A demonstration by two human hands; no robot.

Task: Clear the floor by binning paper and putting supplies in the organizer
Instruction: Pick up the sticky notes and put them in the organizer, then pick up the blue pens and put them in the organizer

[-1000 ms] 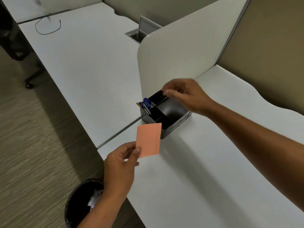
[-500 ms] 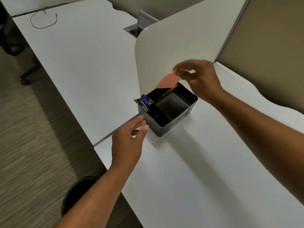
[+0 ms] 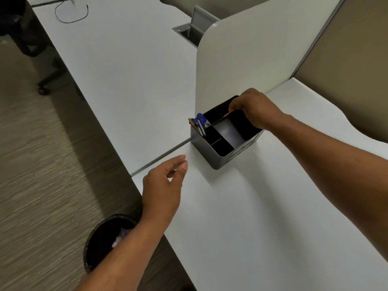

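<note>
At lower left, a round black waste bin (image 3: pixel 109 240) stands on the carpeted floor (image 3: pixel 42 164) beside the white worktop (image 3: pixel 262 217), crumpled pale paper (image 3: pixel 120 237) visible inside it and the left forearm crossing over its rim. Above the worktop's near edge the left hand (image 3: pixel 162 189) hovers with nothing in it, fingers loosely curled and apart, thumb toward the organizer. Just beyond, a dark metal organizer (image 3: pixel 212 152) sits on the worktop against the curved cream partition (image 3: pixel 241 59), its interior split into several compartments. The narrow compartment at its left corner holds blue-handled scissors (image 3: pixel 200 121) and what looks like a pen, standing upright; the large middle compartment and the small front one look empty. Over the far rear compartment the right hand (image 3: pixel 255 108) reaches in from the right, fingertips pinched on the top edge of an orange sticky note (image 3: pixel 227 113), of which only a thin orange sliver shows above the divider, the rest sunk inside the organizer. The right forearm stretches across the worktop from the lower right.
</note>
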